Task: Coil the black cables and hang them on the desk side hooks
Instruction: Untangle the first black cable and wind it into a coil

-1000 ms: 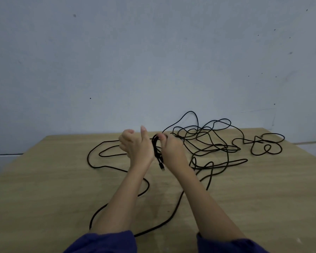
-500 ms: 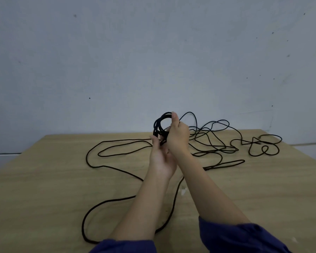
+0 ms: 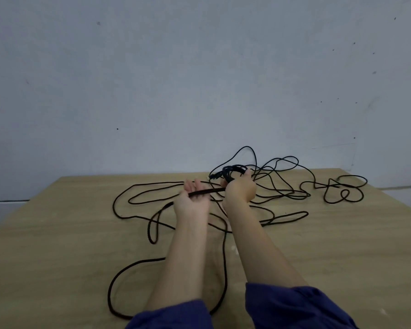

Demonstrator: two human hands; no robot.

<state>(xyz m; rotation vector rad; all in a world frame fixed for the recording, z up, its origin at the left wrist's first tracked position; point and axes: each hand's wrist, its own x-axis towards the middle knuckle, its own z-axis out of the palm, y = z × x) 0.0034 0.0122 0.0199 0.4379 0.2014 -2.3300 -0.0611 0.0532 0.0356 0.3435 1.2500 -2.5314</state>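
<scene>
The right hand [image 3: 240, 189] is up over the far part of the counter [image 3: 57, 233]. Its fingers are curled tight around a small coil [image 3: 234, 169] of black cable, and a plug end [image 3: 211, 178] pokes out of it to the left. The left hand [image 3: 192, 198] is just beside it, palm up. Its fingers [image 3: 195, 185] look mostly straight and a bit apart. The thick cable [image 3: 204, 191] lies across that palm and runs to the coil. I cannot tell if the thumb presses on it.

Most of the thick cable is not wound yet. It lies in big loose loops on the counter, in front of and under both arms. Behind the hands, a thin cable [image 3: 294, 193] sits in a messy pile near the wall [image 3: 199, 67]. I see no hooks in this view.

What could go wrong? I think the loose loops cross each other, so a pull could make a knot. The thick cable passes close to the thin pile, so it could catch there and drag it along. The left hand is not gripping, so the cable could slip off the palm. The coil could also spring open if the right hand gets loose.

I see no name, label or writing anywhere.
</scene>
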